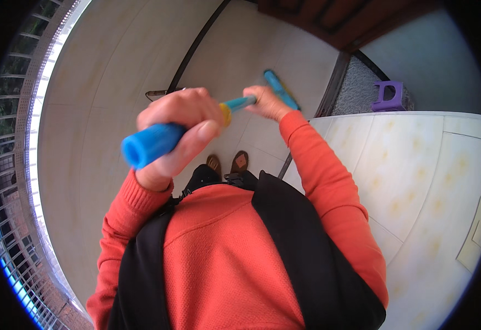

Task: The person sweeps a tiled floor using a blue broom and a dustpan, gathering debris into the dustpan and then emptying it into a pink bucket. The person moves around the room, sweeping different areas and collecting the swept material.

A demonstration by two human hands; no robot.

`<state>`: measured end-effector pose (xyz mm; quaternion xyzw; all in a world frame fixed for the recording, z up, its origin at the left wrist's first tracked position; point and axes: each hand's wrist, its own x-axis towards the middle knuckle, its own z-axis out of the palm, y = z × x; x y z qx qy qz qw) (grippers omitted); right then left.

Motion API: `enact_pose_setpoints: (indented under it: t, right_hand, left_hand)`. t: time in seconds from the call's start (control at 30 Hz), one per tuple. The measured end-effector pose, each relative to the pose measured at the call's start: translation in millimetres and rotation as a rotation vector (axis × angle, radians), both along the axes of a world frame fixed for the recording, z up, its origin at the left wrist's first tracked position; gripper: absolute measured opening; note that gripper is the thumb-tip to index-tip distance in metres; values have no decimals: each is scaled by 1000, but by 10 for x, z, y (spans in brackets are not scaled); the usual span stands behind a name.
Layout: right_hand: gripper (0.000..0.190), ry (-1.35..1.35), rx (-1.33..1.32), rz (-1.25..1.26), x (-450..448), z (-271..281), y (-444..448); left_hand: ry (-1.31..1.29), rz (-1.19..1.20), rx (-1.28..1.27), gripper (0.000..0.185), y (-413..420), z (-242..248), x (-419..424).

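Note:
A long-handled mop or broom slants away from me, and both of my hands are on its handle. My left hand (pixel 180 123) is wrapped around the upper end, at the thick blue grip (pixel 151 142) and just behind a yellow collar (pixel 225 114). Farther down, my right hand (pixel 267 102) closes around the thinner teal-and-grey shaft (pixel 240 103). The blue head (pixel 281 88) lies on the pale tiled floor (pixel 261 132) beyond my right hand, slightly blurred. A yellowish edge shows along one side of it. My right hand hides the lower shaft.
My feet in brown slippers (pixel 239 161) stand close below. To the right rises a tiled wall (pixel 389 165). A purple plastic stool (pixel 389 97) stands past a dark door frame (pixel 333 84), near a brown door (pixel 348 20). Metal bars (pixel 9 165) line the left side.

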<state>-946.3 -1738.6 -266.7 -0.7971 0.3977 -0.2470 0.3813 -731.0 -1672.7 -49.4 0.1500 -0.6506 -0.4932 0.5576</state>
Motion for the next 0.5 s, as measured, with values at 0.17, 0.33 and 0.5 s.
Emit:
enact_pose_setpoints:
  t: [0.17,0.33,0.5]
  right_hand:
    - [18,169,-28,-184,-141,-549,-7]
    - [20,171,76,-263,306,-1174,427]
    - [24,187,-42,-102,1006,-1226,1156]
  left_hand:
    - [-252,-6,87,12,330,-484,-84]
    - [-396,15,50,18,849,-748,327]
    - [-433,-10,39,19,1531,-688,1108]
